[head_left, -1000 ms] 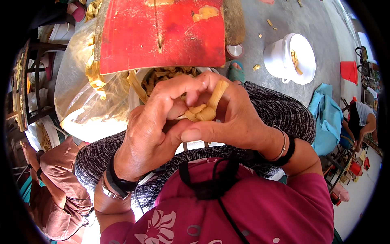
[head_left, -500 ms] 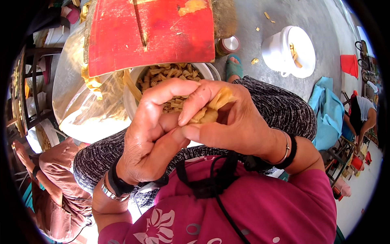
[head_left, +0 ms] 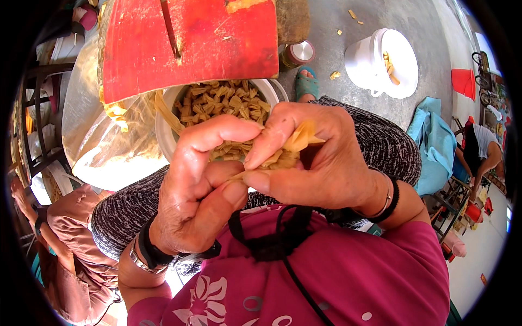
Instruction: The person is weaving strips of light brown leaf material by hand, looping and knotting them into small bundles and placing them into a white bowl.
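Observation:
Both hands meet over my lap, just on the near side of a pale basin [head_left: 163, 136]. My right hand [head_left: 331, 157] pinches a crumpled, soft yellow strip [head_left: 300, 138] between thumb and index finger, its frayed end sticking up. Thumb and curled fingers of my left hand [head_left: 196, 187] close on the other, thin end of the strip. Part of the strip is hidden behind the fingers. Inside the basin lie many folded, knot-like yellow-brown pieces [head_left: 234, 101].
A worn red board [head_left: 190, 49] overhangs the basin's far side, beside a clear plastic sheet [head_left: 103, 133]. A white bucket [head_left: 354, 62] with a few yellow pieces stands far right. Blue cloth [head_left: 432, 149] lies at right. Other people sit at left [head_left: 73, 244] and far right [head_left: 486, 149].
The view has shifted slightly, showing more of the basin's pieces. My hands have moved a little apart, and the strip's thin end now shows between them.

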{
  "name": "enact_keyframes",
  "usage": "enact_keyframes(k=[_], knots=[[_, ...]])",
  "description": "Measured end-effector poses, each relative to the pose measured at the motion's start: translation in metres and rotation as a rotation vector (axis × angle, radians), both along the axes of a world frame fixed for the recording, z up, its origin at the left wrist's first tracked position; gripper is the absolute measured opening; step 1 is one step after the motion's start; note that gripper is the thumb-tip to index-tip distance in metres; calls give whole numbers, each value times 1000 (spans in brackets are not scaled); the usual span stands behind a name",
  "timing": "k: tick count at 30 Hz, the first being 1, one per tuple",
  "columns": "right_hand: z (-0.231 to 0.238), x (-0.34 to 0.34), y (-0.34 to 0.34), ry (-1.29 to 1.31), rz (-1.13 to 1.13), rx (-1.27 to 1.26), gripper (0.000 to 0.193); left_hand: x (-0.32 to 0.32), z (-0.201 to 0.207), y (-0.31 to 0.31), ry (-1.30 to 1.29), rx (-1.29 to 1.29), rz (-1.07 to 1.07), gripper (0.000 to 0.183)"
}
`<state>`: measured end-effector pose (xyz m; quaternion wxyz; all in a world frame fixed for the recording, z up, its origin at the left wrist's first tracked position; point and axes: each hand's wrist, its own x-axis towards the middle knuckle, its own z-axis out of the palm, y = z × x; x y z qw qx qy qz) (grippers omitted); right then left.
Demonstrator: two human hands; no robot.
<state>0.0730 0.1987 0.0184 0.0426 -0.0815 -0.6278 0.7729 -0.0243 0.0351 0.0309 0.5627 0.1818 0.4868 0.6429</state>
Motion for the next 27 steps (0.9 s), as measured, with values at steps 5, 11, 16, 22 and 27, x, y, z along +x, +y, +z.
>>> enact_keyframes(k=[5,11,16,22,27], knots=[[4,-4,4,-16,122,18,19,3,-5,3,-181,33,99,54],[-4,-2,-8,98,15,97,18,8,6,18,-277,43,138,60],[11,2,-4,-138,7,-135,12,5,-4,4,-209,9,34,53],[7,5,1,-113,44,-58,11,2,-1,0,-203,-42,34,54],[3,-1,10,-79,168,-38,14,-1,-5,2,-186,-68,38,52]])
